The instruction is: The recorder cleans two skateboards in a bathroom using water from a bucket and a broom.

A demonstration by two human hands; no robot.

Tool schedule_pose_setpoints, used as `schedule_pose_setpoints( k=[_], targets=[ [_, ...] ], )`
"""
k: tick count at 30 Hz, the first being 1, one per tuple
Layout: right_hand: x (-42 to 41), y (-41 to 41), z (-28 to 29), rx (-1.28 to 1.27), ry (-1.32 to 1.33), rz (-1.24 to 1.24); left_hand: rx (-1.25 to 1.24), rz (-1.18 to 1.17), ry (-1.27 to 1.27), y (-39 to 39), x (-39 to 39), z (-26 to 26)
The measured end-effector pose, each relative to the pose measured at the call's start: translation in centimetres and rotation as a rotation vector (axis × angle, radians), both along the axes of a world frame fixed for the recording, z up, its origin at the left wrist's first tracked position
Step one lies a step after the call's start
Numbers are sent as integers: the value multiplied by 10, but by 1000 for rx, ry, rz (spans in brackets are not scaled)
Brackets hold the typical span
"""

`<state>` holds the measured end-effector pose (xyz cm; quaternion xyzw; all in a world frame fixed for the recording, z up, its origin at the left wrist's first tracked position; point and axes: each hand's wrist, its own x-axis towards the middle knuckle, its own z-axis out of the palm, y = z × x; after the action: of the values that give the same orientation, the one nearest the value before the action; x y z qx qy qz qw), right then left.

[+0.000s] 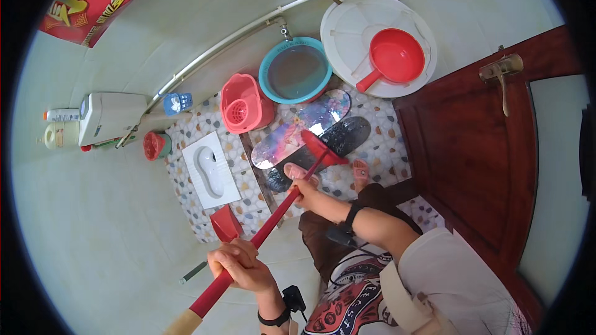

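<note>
My left hand (241, 265) is closed around the upper part of a long red handle (274, 217). Farther down, my right hand (305, 193) grips the same handle. At its low end, the red head (322, 148) of a broom or floor brush rests on a wet, black, rounded mat-like piece (347, 136). Beside that lies a similar long piece with a colourful floral print (300, 131), wet and shiny. Pink slippers are on my feet, one partly over the black piece. The underside of the broom head is hidden.
A blue basin of cloudy water (298, 72) stands by a pink mop bucket (247, 104). A red dipper (397, 56) lies on a white round lid (347, 32). Left are a squat toilet (210, 170), red dustpan (226, 223) and small bin (157, 145). A wooden door (461, 149) stands right.
</note>
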<state>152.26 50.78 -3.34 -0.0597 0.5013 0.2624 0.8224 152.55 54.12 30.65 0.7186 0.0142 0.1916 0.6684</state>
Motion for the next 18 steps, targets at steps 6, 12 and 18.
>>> schedule_pose_setpoints(
  k=[6, 12, 18],
  targets=[
    [0, -25, 29, -91, 79, -215, -117, -12, 35, 1, 8, 11],
    [2, -53, 66, -191, 135, -202, -244, 62, 98, 26, 12, -4],
    [21, 35, 5, -6, 119, -83, -124, 121, 140, 40, 12, 7]
  ],
)
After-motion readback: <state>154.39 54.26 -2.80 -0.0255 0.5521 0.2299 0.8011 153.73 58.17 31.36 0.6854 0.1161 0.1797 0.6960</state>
